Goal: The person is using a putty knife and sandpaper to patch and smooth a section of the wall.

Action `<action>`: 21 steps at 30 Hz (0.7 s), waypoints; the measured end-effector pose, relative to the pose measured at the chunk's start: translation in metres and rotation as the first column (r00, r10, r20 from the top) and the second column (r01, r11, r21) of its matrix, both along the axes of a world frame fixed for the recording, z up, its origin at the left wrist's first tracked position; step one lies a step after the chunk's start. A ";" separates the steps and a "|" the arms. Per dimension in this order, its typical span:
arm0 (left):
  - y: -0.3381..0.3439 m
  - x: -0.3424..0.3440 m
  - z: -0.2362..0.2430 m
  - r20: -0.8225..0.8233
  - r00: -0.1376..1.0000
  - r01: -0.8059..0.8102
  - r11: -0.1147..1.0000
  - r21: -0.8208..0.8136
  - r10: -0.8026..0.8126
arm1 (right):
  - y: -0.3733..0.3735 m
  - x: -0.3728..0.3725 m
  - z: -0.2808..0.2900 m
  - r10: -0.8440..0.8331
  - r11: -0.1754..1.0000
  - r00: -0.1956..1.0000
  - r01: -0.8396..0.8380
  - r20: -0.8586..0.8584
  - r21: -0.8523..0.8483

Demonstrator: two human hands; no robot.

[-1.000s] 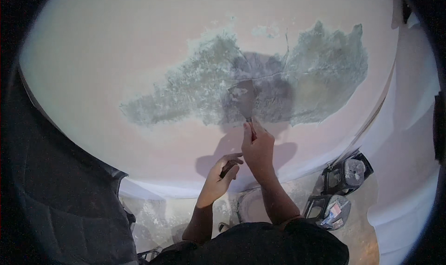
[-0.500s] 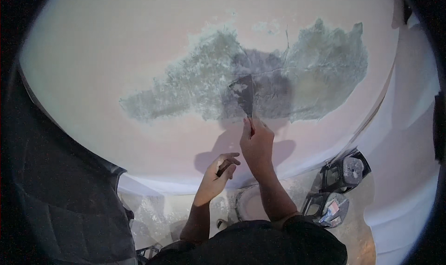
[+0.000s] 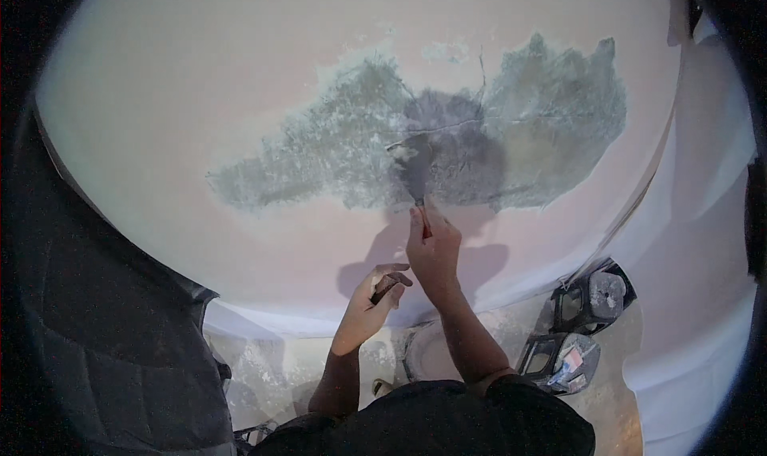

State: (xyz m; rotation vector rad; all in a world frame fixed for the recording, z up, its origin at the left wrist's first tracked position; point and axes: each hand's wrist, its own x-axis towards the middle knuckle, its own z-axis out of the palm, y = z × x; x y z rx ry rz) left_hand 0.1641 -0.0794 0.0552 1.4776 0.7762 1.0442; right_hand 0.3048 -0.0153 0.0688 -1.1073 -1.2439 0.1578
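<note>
Head view: the right hand [image 3: 435,252] is raised before a pale pink wall [image 3: 200,112], its fingers closed firmly around the reddish handle of a scraper [image 3: 413,168]. The scraper points upward, its broad dark blade tilted slightly left and lying over the lower middle of a rough grey patch [image 3: 551,156] in the wall's coating. Whitish material is visible near the blade's upper left edge (whether the blade is touching the wall cannot be determined).

The left hand [image 3: 363,316] is lower and to the left, near the right hand but apart from it. Its fingers are curled around a brown object [image 3: 383,288], largely hidden by the grip; its kind cannot be established.

The grey patch is irregular in outline, with jagged upper edges and a thin crack [image 3: 447,128] running roughly sideways above the blade. A dark shadow [image 3: 471,164] covers the patch's central part.

Below the wall, two dark stools [image 3: 609,294] are near each other at the right; small items [image 3: 570,363] rest on the nearer seat. A round pale container [image 3: 431,356] is on the stained floor [image 3: 276,364] beside the right forearm. Dark sheeting [image 3: 120,336] hangs at the left, white sheeting [image 3: 695,328] at the right.
</note>
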 end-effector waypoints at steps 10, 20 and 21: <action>0.000 -0.014 -0.009 -0.022 0.999 -0.037 0.999 0.027 0.038 | 0.003 -0.005 0.010 0.006 0.997 0.998 -0.001 0.059 -0.079; 0.006 -0.013 0.000 0.012 1.000 -0.016 1.000 -0.020 0.016 | 0.006 -0.007 0.008 -0.040 0.999 0.985 0.044 0.169 -0.023; 0.006 -0.011 0.001 -0.002 1.000 -0.023 1.000 0.009 0.023 | 0.004 -0.006 0.013 -0.025 0.998 0.988 0.033 0.151 -0.049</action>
